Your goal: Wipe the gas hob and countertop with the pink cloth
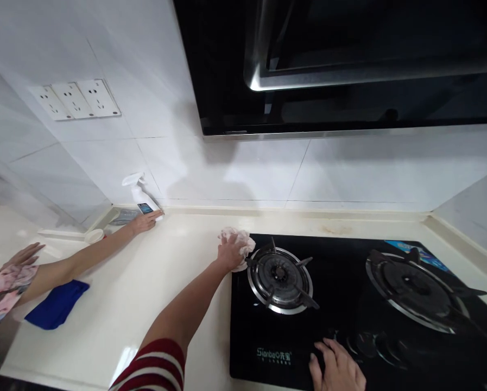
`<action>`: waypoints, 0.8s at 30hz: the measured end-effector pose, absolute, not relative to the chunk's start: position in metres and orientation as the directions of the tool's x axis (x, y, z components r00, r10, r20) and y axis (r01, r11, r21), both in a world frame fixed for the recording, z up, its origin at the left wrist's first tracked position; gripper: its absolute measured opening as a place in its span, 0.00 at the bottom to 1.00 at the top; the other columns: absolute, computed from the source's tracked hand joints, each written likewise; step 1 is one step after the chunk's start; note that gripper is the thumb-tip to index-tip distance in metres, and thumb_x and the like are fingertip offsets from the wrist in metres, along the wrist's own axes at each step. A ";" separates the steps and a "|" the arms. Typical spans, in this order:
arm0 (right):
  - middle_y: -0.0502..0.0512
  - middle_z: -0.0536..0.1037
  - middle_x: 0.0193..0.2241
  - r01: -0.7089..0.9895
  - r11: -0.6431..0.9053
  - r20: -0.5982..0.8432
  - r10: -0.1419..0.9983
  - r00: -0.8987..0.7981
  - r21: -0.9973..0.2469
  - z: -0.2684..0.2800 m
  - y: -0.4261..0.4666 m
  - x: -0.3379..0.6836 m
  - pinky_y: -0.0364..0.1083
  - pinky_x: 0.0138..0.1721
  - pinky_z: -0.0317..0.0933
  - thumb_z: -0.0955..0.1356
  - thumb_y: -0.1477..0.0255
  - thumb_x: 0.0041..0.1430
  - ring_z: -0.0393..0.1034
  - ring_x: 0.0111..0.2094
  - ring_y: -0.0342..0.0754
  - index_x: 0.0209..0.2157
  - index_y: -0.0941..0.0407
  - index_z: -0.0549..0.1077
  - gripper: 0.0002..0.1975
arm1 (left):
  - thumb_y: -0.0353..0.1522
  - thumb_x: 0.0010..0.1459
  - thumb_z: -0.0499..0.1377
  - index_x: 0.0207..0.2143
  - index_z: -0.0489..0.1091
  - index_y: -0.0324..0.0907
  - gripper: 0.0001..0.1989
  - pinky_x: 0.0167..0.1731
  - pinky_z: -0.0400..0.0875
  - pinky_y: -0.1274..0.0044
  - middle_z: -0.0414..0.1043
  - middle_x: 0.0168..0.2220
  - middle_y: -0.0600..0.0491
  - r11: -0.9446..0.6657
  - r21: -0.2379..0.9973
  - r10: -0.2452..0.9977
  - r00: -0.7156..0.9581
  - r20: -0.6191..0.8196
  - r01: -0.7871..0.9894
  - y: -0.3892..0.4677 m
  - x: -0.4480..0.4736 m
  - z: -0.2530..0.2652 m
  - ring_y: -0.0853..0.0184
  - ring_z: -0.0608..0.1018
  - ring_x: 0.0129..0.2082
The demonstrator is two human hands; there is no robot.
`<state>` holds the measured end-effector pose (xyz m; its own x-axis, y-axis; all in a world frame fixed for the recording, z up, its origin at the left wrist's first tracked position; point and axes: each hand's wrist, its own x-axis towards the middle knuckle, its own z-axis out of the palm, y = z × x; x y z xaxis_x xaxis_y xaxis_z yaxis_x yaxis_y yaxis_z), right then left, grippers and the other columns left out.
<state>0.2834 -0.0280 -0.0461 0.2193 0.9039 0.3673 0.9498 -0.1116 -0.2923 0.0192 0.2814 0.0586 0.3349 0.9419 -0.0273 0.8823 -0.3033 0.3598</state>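
A crumpled pale pink cloth (pixel 246 245) lies under my left hand (pixel 227 253), whose fingers are closed over it. It touches the back left corner of the black glass gas stove (pixel 333 271), close to the left burner (pixel 279 279). My right hand (pixel 337 368) rests at the stove's front edge, left of the control knobs (pixel 375 347). Its fingers are slightly bent and hold nothing. Part of the cloth is hidden by my left hand.
At left, a co-worker's hand (pixel 146 221) touches a white spray bottle (pixel 142 196) by the wall. Their other hand (pixel 25 255) is farther left. A blue cloth (pixel 56 305) lies on the white counter (pixel 170 260). Overhead hangs a black range hood (pixel 328 108). The right burner (pixel 416 288) has raised supports.
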 end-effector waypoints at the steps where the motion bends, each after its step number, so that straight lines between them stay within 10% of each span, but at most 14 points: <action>1: 0.63 0.75 0.51 0.957 -0.096 0.392 0.898 0.202 -0.273 -0.046 -0.028 0.284 0.62 0.53 0.60 0.62 0.60 0.64 0.69 0.54 0.64 0.45 0.53 0.75 0.17 | 0.40 0.60 0.60 0.58 0.70 0.59 0.22 0.57 0.63 0.48 0.54 0.69 0.51 -0.296 0.349 0.945 0.325 -0.025 0.889 0.269 0.014 0.059 0.42 0.56 0.66; 24: 0.64 0.74 0.50 0.966 -0.094 0.445 0.874 0.195 -0.239 -0.029 -0.022 0.268 0.59 0.54 0.57 0.58 0.63 0.67 0.66 0.54 0.61 0.46 0.57 0.72 0.17 | 0.41 0.51 0.64 0.53 0.70 0.52 0.25 0.55 0.62 0.47 0.54 0.70 0.48 -0.454 0.385 0.872 0.489 0.008 0.804 0.005 0.013 0.037 0.37 0.55 0.66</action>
<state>0.2683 -0.0221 -0.0294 0.1951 0.8739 0.4453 0.9664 -0.0939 -0.2391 0.0134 0.0046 0.0371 0.4887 0.8724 0.0075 0.8038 -0.4535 0.3850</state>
